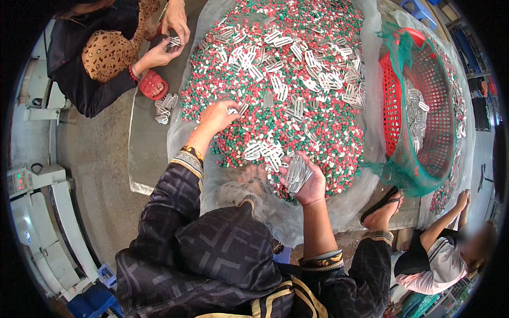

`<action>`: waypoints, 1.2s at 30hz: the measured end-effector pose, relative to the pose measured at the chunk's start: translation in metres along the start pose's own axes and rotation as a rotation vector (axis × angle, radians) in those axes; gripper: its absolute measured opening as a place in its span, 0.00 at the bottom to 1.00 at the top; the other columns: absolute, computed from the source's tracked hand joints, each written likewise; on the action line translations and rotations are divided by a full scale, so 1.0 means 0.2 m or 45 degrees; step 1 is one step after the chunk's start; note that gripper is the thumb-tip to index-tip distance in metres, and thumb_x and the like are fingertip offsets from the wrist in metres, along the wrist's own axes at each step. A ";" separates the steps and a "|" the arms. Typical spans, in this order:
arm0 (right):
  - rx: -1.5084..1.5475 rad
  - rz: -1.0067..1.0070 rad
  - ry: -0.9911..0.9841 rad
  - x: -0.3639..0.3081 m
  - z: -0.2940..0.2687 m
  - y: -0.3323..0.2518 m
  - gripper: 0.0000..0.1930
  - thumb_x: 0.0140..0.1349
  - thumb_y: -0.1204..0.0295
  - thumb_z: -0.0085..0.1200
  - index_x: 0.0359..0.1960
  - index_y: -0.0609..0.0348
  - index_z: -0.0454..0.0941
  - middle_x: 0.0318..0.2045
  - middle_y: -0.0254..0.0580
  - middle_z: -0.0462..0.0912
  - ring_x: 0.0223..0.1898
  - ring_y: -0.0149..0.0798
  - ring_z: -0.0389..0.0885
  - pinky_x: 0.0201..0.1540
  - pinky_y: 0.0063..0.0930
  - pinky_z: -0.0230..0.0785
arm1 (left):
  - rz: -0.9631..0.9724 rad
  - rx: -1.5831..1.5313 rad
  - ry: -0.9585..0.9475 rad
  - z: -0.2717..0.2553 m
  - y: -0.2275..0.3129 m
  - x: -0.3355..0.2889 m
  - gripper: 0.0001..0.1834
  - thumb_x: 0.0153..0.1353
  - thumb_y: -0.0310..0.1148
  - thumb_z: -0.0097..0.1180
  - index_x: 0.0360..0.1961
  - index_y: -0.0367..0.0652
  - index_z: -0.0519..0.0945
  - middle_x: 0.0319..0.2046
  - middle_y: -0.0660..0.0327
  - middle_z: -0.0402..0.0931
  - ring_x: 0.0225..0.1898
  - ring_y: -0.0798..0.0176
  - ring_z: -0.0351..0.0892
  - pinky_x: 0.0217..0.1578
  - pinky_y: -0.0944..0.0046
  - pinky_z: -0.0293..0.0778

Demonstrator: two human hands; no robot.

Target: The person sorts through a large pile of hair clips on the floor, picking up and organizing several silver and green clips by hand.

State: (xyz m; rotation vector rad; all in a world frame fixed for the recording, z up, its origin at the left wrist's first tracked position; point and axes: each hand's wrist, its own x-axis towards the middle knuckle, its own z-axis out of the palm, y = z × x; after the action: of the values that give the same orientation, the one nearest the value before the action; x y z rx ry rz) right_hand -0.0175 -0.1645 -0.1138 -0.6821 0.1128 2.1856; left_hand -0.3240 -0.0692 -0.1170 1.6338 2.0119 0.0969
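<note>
Small red, green and white pellets (334,130) lie in a wide heap on a translucent sheet (209,185). Oblong slotted pieces, white and silvery grey, are scattered over it, with a cluster (265,153) close in front of me. At the heap's left side my left hand (216,117) is closed, its fingers pinching a slotted piece (233,110); another grey piece (243,109) shows just beside the fingertips. My right hand (313,185), palm up at the near edge, holds a bundle of slotted pieces (298,174) lying side by side.
A red perforated basket (391,100) draped with green netting (411,177) stands at the right, with slotted pieces (417,114) inside. At upper left, a co-worker's hands (172,34) hold similar pieces, near a small pile (166,107). Another person (437,259) sits at lower right.
</note>
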 end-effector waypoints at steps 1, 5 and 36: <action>0.028 0.011 0.001 0.00 0.01 0.00 0.29 0.57 0.53 0.49 0.57 0.52 0.61 0.52 0.55 0.69 0.44 0.59 0.75 0.39 0.55 0.73 | -0.065 0.028 -0.017 -0.03 0.06 -0.03 0.24 0.43 0.50 0.66 0.42 0.54 0.80 0.34 0.58 0.81 0.36 0.55 0.80 0.36 0.57 0.74; 0.155 0.045 -0.057 0.00 0.07 0.03 0.31 0.59 0.49 0.44 0.60 0.51 0.59 0.57 0.56 0.64 0.50 0.63 0.71 0.44 0.61 0.69 | -0.223 0.068 0.076 0.03 0.08 0.01 0.26 0.41 0.50 0.67 0.41 0.50 0.81 0.35 0.55 0.81 0.38 0.53 0.80 0.38 0.55 0.74; -1.505 -1.739 1.288 -0.21 0.00 -0.55 0.11 0.55 0.79 0.52 0.41 0.64 0.72 0.34 0.39 0.76 0.37 0.35 0.73 0.41 0.28 0.68 | -0.154 -0.357 0.117 0.07 0.02 0.11 0.34 0.34 0.40 0.72 0.44 0.34 0.77 0.35 0.53 0.80 0.38 0.58 0.81 0.40 0.62 0.74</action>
State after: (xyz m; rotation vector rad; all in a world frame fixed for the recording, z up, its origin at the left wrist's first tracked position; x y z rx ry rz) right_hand 0.0857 -0.1206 -0.0774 -1.7296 -0.9092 0.2791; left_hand -0.3166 -0.0521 -0.1351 1.3526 2.0534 0.3975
